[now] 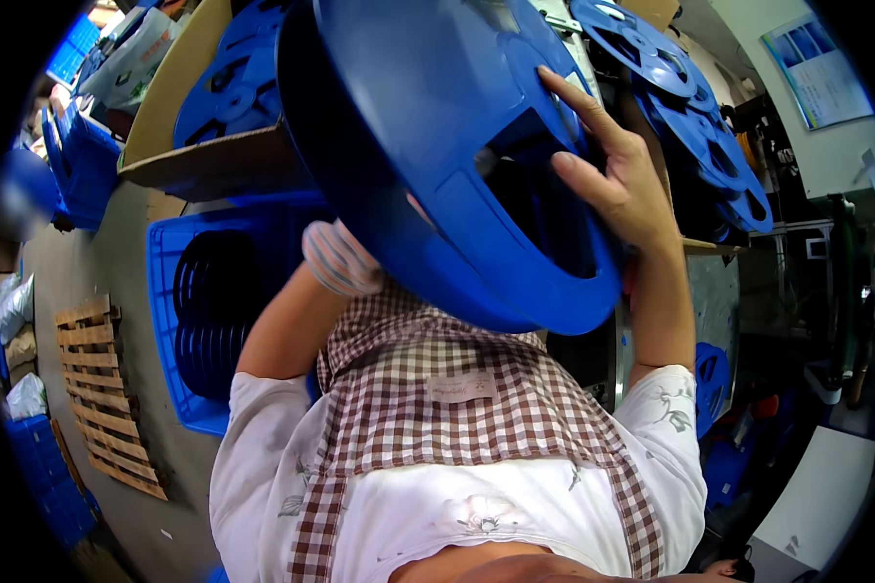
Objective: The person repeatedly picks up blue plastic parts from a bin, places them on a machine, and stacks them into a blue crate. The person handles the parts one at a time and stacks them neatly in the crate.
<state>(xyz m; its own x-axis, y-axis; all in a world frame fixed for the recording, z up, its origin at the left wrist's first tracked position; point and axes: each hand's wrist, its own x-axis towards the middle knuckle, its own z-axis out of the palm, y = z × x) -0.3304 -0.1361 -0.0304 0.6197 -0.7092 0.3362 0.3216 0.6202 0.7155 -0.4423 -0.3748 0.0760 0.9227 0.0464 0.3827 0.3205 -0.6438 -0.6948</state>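
Head view, left to right: a wooden pallet (102, 398), a blue crate (162, 335) of black discs (214, 311), the left hand (340, 257), its grip untellable behind the large blue reel (437, 185) blocking the middle, the right hand (624, 180) spread open on that reel's face, then stacked blue reels (715, 160).

A grey floor (190, 478) is extending along the left, a slatted wooden pallet (97, 378) lying upon it; blue crates (49, 476) are standing at the left edge. At upper right, a pale wall (836, 160) is bearing a blue-and-white poster (817, 70).
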